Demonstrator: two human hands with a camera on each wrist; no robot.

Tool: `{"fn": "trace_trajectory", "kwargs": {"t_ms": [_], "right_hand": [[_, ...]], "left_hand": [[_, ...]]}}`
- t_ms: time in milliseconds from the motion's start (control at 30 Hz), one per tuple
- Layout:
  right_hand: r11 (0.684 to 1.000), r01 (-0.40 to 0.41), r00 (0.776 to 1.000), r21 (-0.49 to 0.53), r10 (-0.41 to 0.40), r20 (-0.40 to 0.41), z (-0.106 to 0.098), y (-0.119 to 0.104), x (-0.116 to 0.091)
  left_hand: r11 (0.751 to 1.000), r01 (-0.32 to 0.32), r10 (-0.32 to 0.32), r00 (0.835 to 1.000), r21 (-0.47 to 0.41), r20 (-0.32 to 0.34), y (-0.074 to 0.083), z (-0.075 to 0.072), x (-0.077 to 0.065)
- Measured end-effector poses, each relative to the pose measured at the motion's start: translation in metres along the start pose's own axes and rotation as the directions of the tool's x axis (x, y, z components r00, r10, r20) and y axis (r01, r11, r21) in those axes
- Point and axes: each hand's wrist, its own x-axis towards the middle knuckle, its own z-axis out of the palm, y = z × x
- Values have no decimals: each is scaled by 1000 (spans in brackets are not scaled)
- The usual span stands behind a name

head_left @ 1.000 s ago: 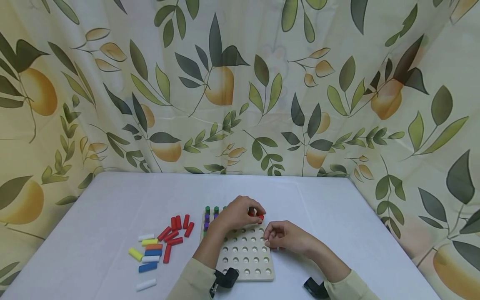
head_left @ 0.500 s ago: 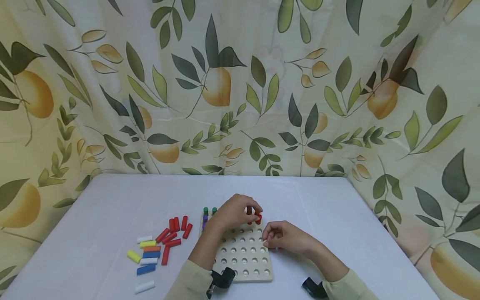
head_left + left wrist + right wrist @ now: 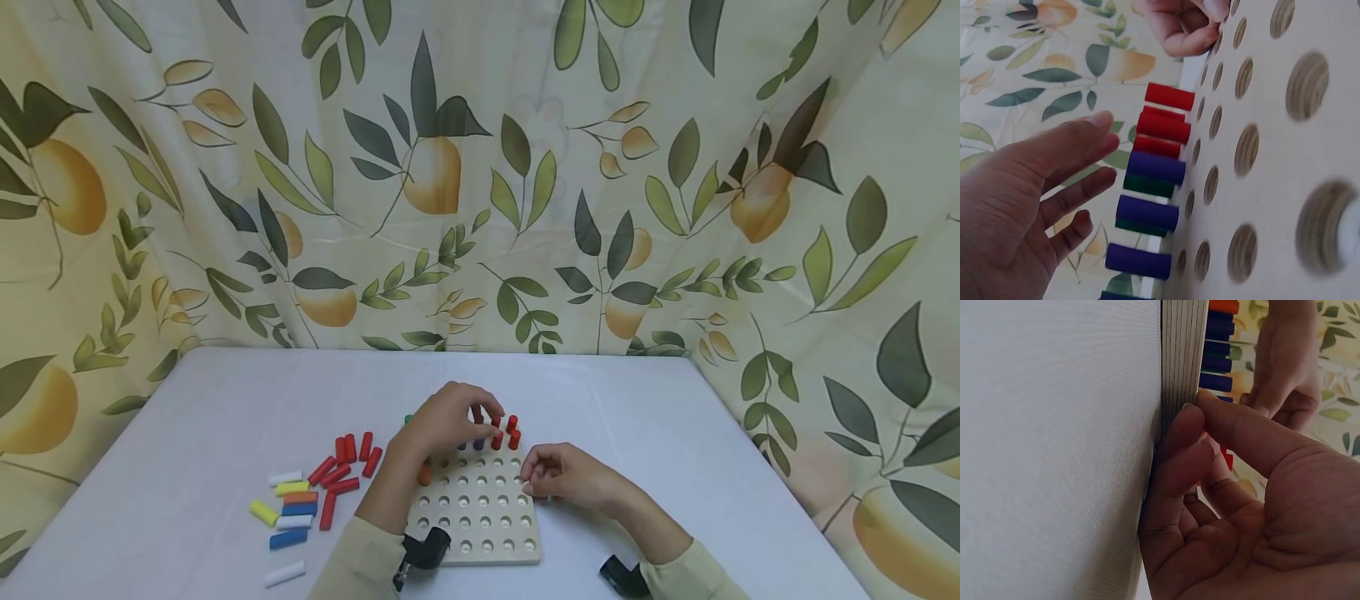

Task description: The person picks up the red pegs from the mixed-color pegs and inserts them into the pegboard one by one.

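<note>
A wooden pegboard [image 3: 476,533] with rows of round holes lies on the table. Red pegs [image 3: 513,439] stand upright in its far right corner, and purple pegs [image 3: 1139,260] and green pegs [image 3: 1147,186] line the far rows beside them. An orange peg [image 3: 424,474] stands near the board's left side. My left hand [image 3: 447,419] hovers above the far rows, its fingers apart from the pegs and holding nothing. My right hand [image 3: 573,475] grips the board's right edge, thumb on top and curled fingers against the side. The left forearm hides part of the board's left side.
Loose red pegs [image 3: 341,473] lie left of the board. Nearer the front are yellow pegs [image 3: 264,512], blue pegs [image 3: 288,538], white pegs [image 3: 285,574] and an orange one [image 3: 301,497]. A patterned curtain [image 3: 480,208] hangs behind the white table [image 3: 600,392].
My left hand has let go of a red peg at the far right corner and moved left, uncovering the red pegs standing there. The right hand keeps its grip on the board's edge.
</note>
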Motion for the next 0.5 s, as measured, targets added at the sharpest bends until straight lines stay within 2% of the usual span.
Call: {"fn": "trace_trajectory", "kwargs": {"t_ms": [167,367,500], "right_hand": [[1000,3,1000,-5,-3,-3,-1,2,-1],[1000,-2,1000,-6,2,-6,-1,-1,-2],[1000,0,1000,-8,0,-5,1,-1,-1]], "left_hand": [[1000,-6,6,1000,-4,4,-6,-9,-4],[999,-47,48,999,-25,5,-19,-20,-13],[999,-43,43,999,-26,8,-27,-28,-21]]}}
